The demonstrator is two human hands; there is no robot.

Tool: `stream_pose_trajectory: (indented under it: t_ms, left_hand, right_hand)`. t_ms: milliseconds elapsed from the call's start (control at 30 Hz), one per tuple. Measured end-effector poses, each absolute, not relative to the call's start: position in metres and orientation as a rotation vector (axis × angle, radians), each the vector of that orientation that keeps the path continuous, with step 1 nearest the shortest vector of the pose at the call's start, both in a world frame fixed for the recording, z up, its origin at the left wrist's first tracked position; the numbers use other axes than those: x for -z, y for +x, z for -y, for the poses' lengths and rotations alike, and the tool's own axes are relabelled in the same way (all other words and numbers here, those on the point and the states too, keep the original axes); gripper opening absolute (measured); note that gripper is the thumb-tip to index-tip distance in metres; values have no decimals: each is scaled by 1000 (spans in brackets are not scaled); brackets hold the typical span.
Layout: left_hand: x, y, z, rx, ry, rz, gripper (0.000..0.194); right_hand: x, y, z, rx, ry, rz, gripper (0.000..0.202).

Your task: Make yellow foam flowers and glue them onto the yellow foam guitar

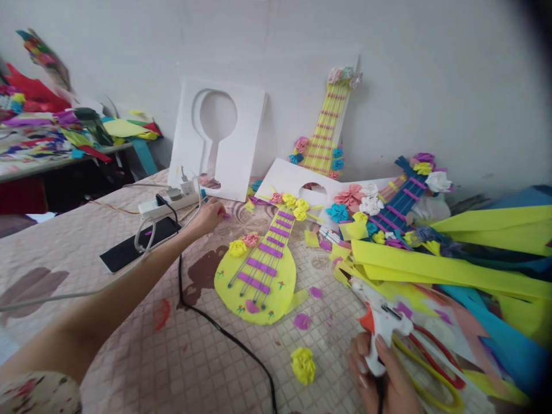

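Note:
My right hand (379, 368) is wrapped round the handle of a white glue gun (383, 322), whose orange trigger faces left and whose black cord hangs below. Stretched far forward, my left hand (210, 217) has its fingertips pinched at a small purple paper piece (226, 217) beside the power strip. Between the hands lies a yellow paper guitar (259, 282) with purple bars, dark strings and paper flowers at its neck and left side. A loose yellow crumpled-paper flower (303, 365) rests in front of it, left of my right hand.
A power strip (168, 202) with plugs and a black phone (140, 244) lie left. A black cable (228, 333) crosses the table. Scissors (431, 368) and yellow paper strips (440, 267) lie right. Cut-out white boards (245, 138) and a blue guitar (399, 201) stand behind.

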State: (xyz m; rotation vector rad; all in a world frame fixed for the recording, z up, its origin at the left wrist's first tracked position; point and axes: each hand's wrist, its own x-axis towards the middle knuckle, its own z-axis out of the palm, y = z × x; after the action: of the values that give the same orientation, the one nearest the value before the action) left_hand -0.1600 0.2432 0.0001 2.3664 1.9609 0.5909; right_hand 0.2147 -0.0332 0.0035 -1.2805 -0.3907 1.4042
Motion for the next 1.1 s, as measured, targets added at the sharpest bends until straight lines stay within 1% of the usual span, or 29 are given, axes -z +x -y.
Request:
stream_pose_trajectory:
  t_ms: [33, 133, 200, 333, 467, 633, 800, 900, 1100]
  left_hand:
    - [1, -156, -249, -585, 2364, -1963, 12]
    - [4, -148, -266, -545, 2344, -1986, 25]
    - [6, -149, -274, -532, 2309, -2051, 30]
    - [6, -163, -286, -493, 2204, -2219, 32]
    - [8, -174, -291, -445, 2176, -2251, 32]
    - [10, -171, -286, -535, 2231, -2185, 32]
    - [-2, -153, -283, -708, 2266, -2071, 30]
    - [-10, -132, -287, -723, 2306, -1931, 27]
    - [-12, -87, -310, -678, 2251, -1763, 31]
  right_hand:
    - [-3, 215, 33, -1403, -1276, 391, 34]
    - [-4, 215, 32, -1428, -1242, 368, 35]
    - [-4, 216, 32, -1436, -1219, 355, 35]
    - [-3, 216, 32, -1433, -1212, 336, 35]
    - [-1, 215, 31, -1417, -1193, 347, 35]
    - [-2, 214, 32, -1389, -1241, 366, 35]
    - [-1, 214, 33, -1361, -1271, 402, 35]
    - [1, 214, 32, -1356, -1271, 426, 35]
    - [1, 215, 31, -1371, -1216, 419, 36]
